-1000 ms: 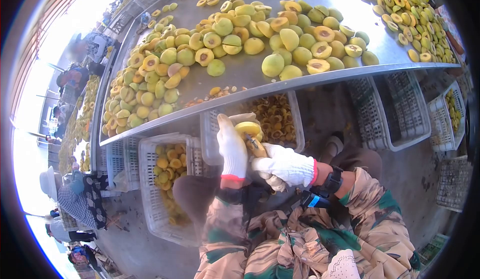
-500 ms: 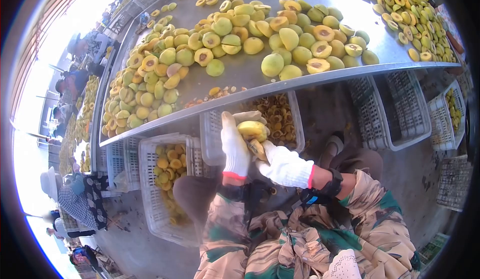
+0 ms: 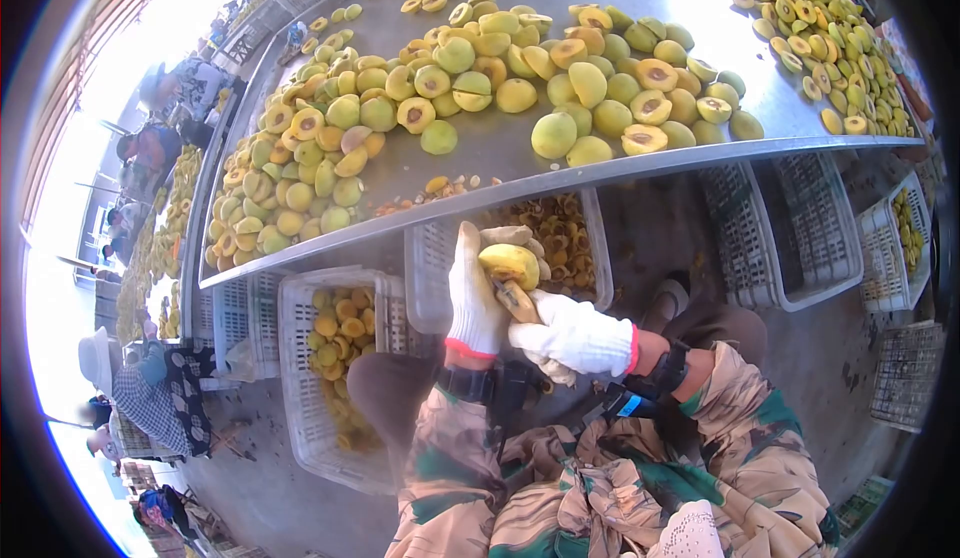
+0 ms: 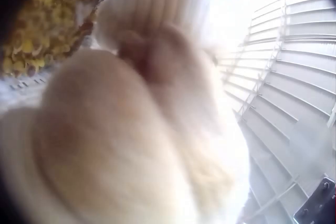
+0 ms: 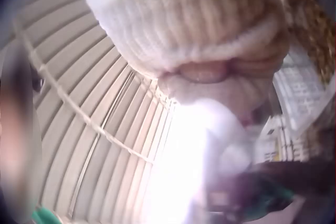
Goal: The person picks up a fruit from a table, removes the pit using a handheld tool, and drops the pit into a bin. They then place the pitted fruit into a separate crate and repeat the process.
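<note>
In the head view, the white-gloved left hand [image 3: 474,293] holds a yellow-green fruit [image 3: 509,262] between thumb and fingers. The gloved right hand [image 3: 575,333] grips a small tool with a wood-coloured handle [image 3: 517,301], whose upper end meets the lower side of the fruit; its tip is hidden. Both hands are close together below the metal table's front edge. In the left wrist view the left glove [image 4: 121,140] fills the middle, blurred, with its held fruit hidden. The right glove [image 5: 199,29] shows curled fingers in the right wrist view.
Halved and whole fruits [image 3: 440,68] lie on the metal table [image 3: 480,153]. Beneath its edge stand a crate of dark fruit pieces [image 3: 600,248] and a crate of yellow halves [image 3: 300,398]. More crates [image 3: 775,228] are at the right. Other people [image 3: 150,398] are at the left.
The fruit has turned in the left hand, its rounded skin now facing up where a cut face showed. Both hands have shifted slightly, and the table appears slightly lower and further right.
</note>
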Tool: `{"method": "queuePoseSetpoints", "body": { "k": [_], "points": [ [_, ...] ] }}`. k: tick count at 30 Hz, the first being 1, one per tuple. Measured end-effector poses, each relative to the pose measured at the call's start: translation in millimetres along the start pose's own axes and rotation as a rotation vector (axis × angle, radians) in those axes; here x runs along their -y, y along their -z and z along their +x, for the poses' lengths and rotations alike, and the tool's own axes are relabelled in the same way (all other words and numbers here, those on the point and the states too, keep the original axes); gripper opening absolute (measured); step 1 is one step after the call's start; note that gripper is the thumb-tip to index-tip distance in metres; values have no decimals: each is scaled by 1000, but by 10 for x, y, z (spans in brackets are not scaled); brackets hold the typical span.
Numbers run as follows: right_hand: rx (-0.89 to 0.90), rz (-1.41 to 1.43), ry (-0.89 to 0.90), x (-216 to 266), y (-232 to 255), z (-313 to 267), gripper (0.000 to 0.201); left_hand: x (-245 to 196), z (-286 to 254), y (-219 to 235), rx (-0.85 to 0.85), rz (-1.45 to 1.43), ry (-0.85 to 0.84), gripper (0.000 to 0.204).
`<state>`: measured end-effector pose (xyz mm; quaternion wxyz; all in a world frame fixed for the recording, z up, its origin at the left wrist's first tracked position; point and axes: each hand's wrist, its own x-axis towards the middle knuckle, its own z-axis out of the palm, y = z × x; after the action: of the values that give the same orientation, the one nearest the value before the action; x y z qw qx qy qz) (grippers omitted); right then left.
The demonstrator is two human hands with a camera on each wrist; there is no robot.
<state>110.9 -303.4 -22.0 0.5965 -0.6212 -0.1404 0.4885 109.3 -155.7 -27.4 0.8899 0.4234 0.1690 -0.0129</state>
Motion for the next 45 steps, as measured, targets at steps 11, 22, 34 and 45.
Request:
{"method": "queuePoseSetpoints", "body": {
  "k": [11, 22, 34, 45],
  "points": [
    [187, 217, -3, 93, -66, -56, 17, 48, 130, 256, 130, -331, 205, 54],
    [-155, -786, -45, -186, 211, 142, 41, -1194, -912, 1647, -1090, 1879, -198, 44],
    [-266, -749, -94, -263, 432, -69, 35, -467, 1379, -1087, 137, 1996, -118, 64],
    [-229, -106, 64, 212, 313, -323, 41, -568, 245, -7, 336, -55, -34, 64]
  ]
}}
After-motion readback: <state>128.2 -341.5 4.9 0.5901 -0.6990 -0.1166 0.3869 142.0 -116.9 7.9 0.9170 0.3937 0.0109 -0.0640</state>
